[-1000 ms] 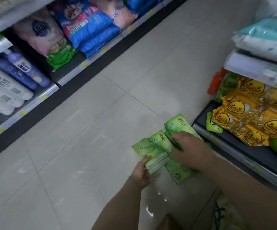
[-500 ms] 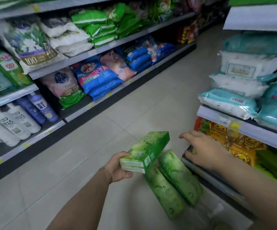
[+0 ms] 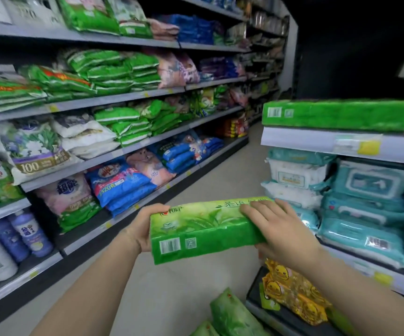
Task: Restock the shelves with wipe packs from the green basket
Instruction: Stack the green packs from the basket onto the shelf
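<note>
- The green pack (image 3: pixel 203 231) is held level in the air between both hands, in front of the shelving and touching none of it.
- The left hand (image 3: pixel 142 226) is wrapped round the pack's left end. The right hand (image 3: pixel 278 229) is laid over the right end, with fingers spread on top and the thumb tucked beneath, so both hands are grasping it.
- A matching pack (image 3: pixel 336 115) is seen lying on the upper shelf (image 3: pixel 317 141), above and beyond the right hand. That spot is judged to be where the held one belongs.
- The step in hand is judged to be the lift to that shelf. The pack should be raised level until its underside is above the shelf lip, and only then pushed inward.
- It is best set on or beside the matching pack, with edges squared and the barcode side facing out as that one's does. Whether room is left beside it cannot be told, as that end is blurred.
- The wrapping looks soft and glossy, so a firm hold at both ends is advised against sagging or slipping.
- The teal wipe packs (image 3: pixel 365 214), just beyond the right hand, are stacked up to the shelf front. They could be dragged off by a forearm, so a path upward first is safer.
- At least 2 spare green packs (image 3: pixel 232 316) lie below, between the forearms. The green basket itself cannot be made out.
</note>
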Demonstrator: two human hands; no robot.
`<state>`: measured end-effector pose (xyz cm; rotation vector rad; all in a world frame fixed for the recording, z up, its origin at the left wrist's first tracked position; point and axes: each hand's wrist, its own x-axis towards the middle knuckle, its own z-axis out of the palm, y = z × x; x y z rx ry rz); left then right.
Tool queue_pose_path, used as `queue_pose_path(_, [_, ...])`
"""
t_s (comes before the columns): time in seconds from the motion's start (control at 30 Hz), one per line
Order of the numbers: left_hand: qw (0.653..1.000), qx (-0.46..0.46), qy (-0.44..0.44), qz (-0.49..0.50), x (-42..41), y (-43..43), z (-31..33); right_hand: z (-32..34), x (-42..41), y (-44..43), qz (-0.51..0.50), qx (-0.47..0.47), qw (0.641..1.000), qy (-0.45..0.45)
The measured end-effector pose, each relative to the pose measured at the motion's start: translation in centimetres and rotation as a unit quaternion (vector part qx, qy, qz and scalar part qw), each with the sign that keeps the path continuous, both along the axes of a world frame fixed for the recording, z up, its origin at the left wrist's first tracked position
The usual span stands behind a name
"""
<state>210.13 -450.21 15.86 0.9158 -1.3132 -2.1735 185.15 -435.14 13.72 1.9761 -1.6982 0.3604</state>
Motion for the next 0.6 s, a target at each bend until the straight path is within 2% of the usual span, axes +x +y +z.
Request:
queue_pose_path(0.17, [0.995,0.014,0.096,0.037,-4.4,-0.6,3.2,5.5,-2.4,1.0,-0.042,-0.116,0.992,0.023])
queue_pose_path(0.37, [0.975,-0.026,0.214,0.049,-9.8,-0.8,6.8,11.9,-6.6,1.9,-0.123,-0.177,0.974,0.064])
queue_pose_path(0.6, [0.95,-0.096,0.294,-0.047,-15.8,-1.1,10.0,15.9,-10.6,2.9,-0.207,-0.236,0.943,0.109])
